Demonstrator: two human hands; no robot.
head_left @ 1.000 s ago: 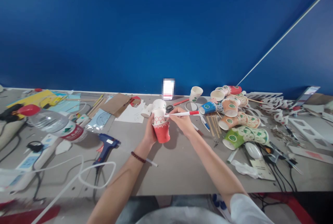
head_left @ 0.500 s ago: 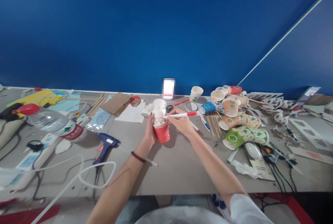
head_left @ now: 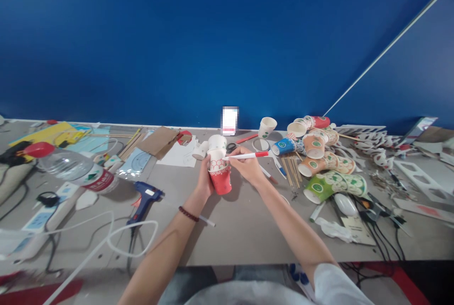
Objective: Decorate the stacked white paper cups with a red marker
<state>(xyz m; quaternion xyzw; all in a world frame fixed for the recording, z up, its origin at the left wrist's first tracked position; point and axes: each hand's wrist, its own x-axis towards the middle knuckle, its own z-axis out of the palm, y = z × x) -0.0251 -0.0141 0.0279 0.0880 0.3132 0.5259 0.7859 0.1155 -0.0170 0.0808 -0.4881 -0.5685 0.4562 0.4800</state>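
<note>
My left hand (head_left: pixel 205 176) is wrapped round a pair of joined paper cups, a red one (head_left: pixel 222 183) towards me and a white one (head_left: pixel 217 151) beyond it. Red scalloped lines show on the white cup near the join. My right hand (head_left: pixel 248 165) grips a white marker (head_left: pixel 244 156) with a red end, its tip at the white cup's side; whether it touches I cannot tell. Just behind the cups lies another white paper cup (head_left: pixel 200 150). A roll of dark tape (head_left: pixel 231 147) is close to the marker tip.
On the left are a glue gun (head_left: pixel 145 198), a large plastic bottle (head_left: pixel 78 170) and a power strip (head_left: pixel 42 220). Several patterned paper cups (head_left: pixel 319 187) lie on the right, near wooden sticks (head_left: pixel 292 171). A blurred-out phone (head_left: pixel 230 120) leans at the blue wall (head_left: pixel 177 49).
The marker tip has shifted very slightly to the right along the white cup. My left hand and the cups have stayed in place.
</note>
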